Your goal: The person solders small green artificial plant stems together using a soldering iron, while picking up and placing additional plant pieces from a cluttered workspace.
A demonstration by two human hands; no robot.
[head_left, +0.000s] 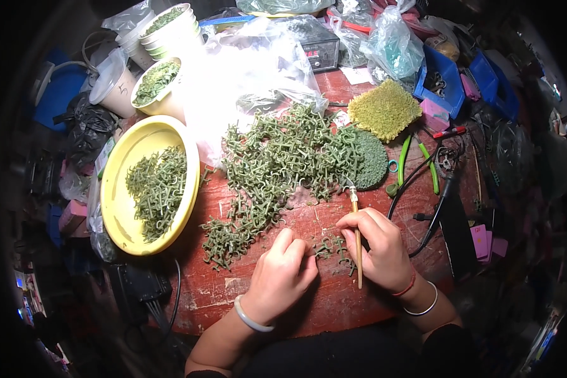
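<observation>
My right hand [380, 249] grips a slim wooden-handled tool [358, 246] with a pale metal tip pointing away from me. My left hand [278, 275] rests closed on the red table, fingers curled and thumb pressed in; whatever it pinches is hidden. Between the two hands lie several small green curved pieces [331, 247]. Beyond them spreads a large heap of similar hook-shaped green pieces [290, 151], trailing toward the near left. At the heap's right edge sits a round dark green textured pad [372, 160], and behind it a yellow-green bristly block [384, 111].
A yellow basin [115, 208] with more green pieces stands at the left, and tubs [162, 104] stand behind it. Green-handled pliers [433, 173], black cables and blue bins [440, 82] are at the right. Clear plastic bags and an electronic box [321, 55] fill the back.
</observation>
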